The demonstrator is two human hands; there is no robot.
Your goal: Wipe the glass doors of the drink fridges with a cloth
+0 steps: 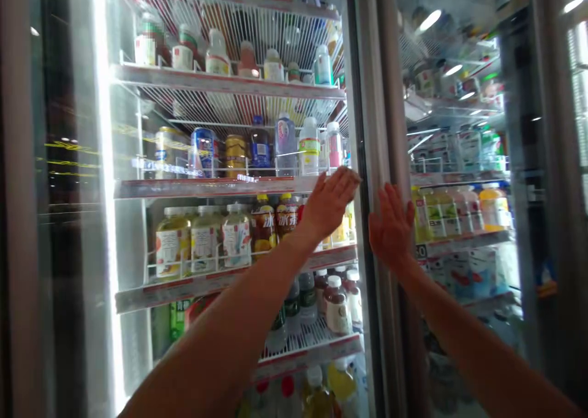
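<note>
I face a lit drinks cooler with glass doors. My left hand (329,201) is raised with fingers stretched out flat, against or just in front of the left glass door (229,161) near its right edge. My right hand (391,225) is open too, palm forward, fingers spread, at the grey door frame (380,100) between the two doors. Neither hand holds anything. Behind the glass, wire shelves (220,188) carry several bottles and cans, among them yellow-capped drink bottles (263,221) close to my left hand.
A second glass door (459,161) on the right reflects ceiling lights and shows more bottled drinks (459,210). A dark panel (55,222) borders the cooler on the left. Lower shelves hold small white-capped bottles (337,302).
</note>
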